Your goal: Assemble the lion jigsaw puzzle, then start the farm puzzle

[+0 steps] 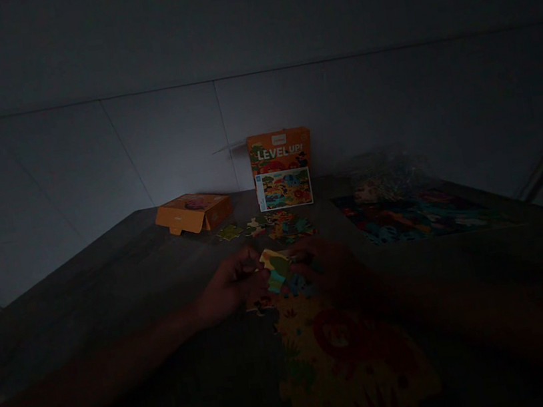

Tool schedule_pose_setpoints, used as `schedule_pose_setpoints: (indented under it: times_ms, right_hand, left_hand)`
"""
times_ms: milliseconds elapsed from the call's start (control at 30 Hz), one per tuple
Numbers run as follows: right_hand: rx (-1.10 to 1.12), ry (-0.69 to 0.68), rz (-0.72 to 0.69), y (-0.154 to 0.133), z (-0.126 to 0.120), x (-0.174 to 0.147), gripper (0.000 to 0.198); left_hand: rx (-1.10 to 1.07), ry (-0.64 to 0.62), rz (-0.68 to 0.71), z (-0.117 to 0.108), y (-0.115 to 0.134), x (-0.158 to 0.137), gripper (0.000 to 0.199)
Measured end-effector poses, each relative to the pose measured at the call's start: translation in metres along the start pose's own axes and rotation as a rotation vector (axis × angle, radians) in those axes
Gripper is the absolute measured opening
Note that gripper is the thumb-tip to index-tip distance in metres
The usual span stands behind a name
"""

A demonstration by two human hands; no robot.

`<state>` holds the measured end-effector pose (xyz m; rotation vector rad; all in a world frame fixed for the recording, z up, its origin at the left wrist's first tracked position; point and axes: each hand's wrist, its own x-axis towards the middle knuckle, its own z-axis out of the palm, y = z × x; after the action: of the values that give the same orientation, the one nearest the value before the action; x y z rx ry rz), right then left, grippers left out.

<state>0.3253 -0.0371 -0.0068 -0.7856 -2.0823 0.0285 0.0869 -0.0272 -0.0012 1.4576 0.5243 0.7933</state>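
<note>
Both my hands meet over the middle of the table around a puzzle piece (277, 269) with yellow, green and turquoise print. My left hand (234, 279) pinches its left side. On its right side the fingers of my right hand (317, 261) are closed, dim in the poor light. Below lies a partly joined jigsaw puzzle (306, 347) showing a red lion on yellow ground; my right forearm covers some of its edge. Loose puzzle pieces (287, 223) lie in a heap just beyond my hands, and a green piece (229, 232) sits at their left.
An orange "LEVEL UP!" box (279, 142) stands against the wall, a picture card (284, 189) leaning on it. An orange box (194, 211) with its flap out lies at the left. At the right are a dark printed puzzle (429, 211) and crumpled clear plastic (388, 173).
</note>
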Motion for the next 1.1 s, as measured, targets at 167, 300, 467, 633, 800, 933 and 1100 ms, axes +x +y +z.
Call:
schedule_pose_setpoints:
  times_ms: [167, 300, 467, 633, 800, 933, 1100]
  right_hand:
    - [-0.06, -0.006, -0.13, -0.005, -0.004, 0.002, 0.023]
    - [-0.103, -0.061, -0.284, -0.008, -0.006, 0.003, 0.021]
    - [-0.173, -0.069, -0.339, -0.006, -0.005, 0.004, 0.02]
    - [-0.21, -0.04, -0.311, -0.004, -0.005, 0.005, 0.016]
    - [-0.3, -0.061, -0.205, -0.002, -0.002, 0.004, 0.018]
    - [-0.374, -0.085, -0.112, 0.001, 0.0, 0.004, 0.019]
    - [-0.392, -0.129, -0.088, 0.004, 0.001, 0.003, 0.014]
  left_hand:
    - [0.055, 0.015, -0.007, 0.0, 0.002, 0.0, 0.029]
    - [0.015, 0.031, -0.055, -0.001, 0.001, 0.0, 0.034]
    - [-0.04, 0.028, -0.08, -0.002, -0.003, 0.001, 0.031]
    - [-0.096, 0.094, -0.1, -0.001, 0.0, 0.001, 0.033]
    - [-0.001, 0.177, -0.068, 0.002, 0.003, 0.002, 0.045]
    - [0.465, 0.291, 0.111, 0.002, 0.002, -0.001, 0.035]
    - [1.067, 0.231, 0.463, 0.0, 0.005, -0.008, 0.021]
